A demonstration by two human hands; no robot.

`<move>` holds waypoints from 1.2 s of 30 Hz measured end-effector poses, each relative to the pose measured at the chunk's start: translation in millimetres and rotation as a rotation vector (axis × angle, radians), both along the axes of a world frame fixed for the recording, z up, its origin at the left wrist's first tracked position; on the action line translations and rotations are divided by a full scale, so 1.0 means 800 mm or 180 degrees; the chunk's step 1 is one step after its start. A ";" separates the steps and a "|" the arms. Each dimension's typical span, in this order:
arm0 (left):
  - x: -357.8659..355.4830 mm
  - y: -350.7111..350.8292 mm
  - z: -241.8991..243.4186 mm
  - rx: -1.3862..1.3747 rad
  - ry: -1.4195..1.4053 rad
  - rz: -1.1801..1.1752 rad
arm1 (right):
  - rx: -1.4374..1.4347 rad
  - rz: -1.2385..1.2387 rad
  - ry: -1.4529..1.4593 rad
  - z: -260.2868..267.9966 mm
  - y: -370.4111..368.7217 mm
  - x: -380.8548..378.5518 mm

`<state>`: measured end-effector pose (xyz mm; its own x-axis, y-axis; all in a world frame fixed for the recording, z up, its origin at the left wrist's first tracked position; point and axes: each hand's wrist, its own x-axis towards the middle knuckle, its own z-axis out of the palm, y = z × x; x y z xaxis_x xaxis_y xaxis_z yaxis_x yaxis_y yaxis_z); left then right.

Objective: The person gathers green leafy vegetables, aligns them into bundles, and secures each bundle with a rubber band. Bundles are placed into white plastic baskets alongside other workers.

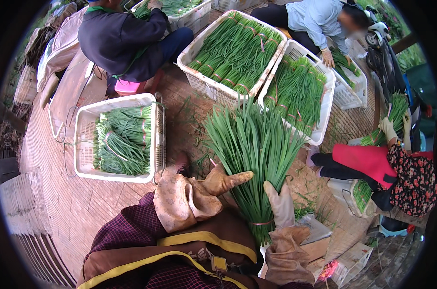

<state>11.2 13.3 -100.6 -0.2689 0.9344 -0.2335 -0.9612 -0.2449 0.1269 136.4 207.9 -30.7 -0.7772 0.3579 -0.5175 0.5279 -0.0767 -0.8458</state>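
A large bunch of green Chinese chives stands fanned out before me, leaf tips pointing away. A pink tie circles its lower stalks near my lap. My right hand, in a pale glove, grips the bunch from the right with the thumb in front. From the left, my left hand, in a stained glove, holds the leaves with its thumb laid across them. Its other fingers are hidden. A pink strip end sticks up beside the left glove.
White plastic crates of tied chives stand to the left; a fuller crate and another crate stand ahead. Co-workers sit ahead left, ahead right and at right. Loose leaves litter the tiled floor.
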 end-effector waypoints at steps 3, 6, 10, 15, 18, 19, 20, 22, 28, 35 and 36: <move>0.003 0.033 0.047 -0.2353 0.3285 0.0554 | -0.0294 -0.0311 -0.0017 0.022 -0.018 -0.013; 0.000 0.019 -0.028 -0.2158 0.3986 0.0367 | -0.0340 -0.0584 0.0228 0.021 -0.022 -0.011; -0.005 -0.012 0.015 -0.2168 0.3187 -0.0240 | -0.0284 -0.0985 0.0421 -0.008 -0.007 0.010; -0.024 -0.032 0.022 -0.2491 0.3155 0.0194 | 0.0308 -0.0446 0.0383 0.008 -0.010 0.007; -0.054 -0.036 0.041 -0.2948 0.2480 0.0739 | 0.0298 -0.0545 0.0541 -0.010 -0.003 0.019; -0.066 -0.033 0.061 -0.3228 0.1936 0.1046 | 0.0384 -0.0569 0.0587 -0.011 -0.003 0.019; -0.073 -0.036 0.064 -0.3610 0.2512 0.1640 | 0.0472 -0.0594 0.0634 -0.012 -0.003 0.020; -0.077 -0.037 0.106 -0.3936 0.3298 0.2394 | 0.0576 -0.0524 0.0674 -0.005 -0.005 0.018; -0.035 0.007 0.158 -0.2478 0.6383 0.1662 | 0.0483 -0.0413 0.0823 0.001 -0.012 0.011; -0.007 0.000 0.113 -0.3392 0.5163 0.1148 | 0.0540 -0.0388 0.0619 -0.002 -0.007 0.018; -0.009 0.002 0.109 -0.3375 0.4912 0.0911 | 0.0563 -0.0350 0.0648 -0.001 -0.006 0.018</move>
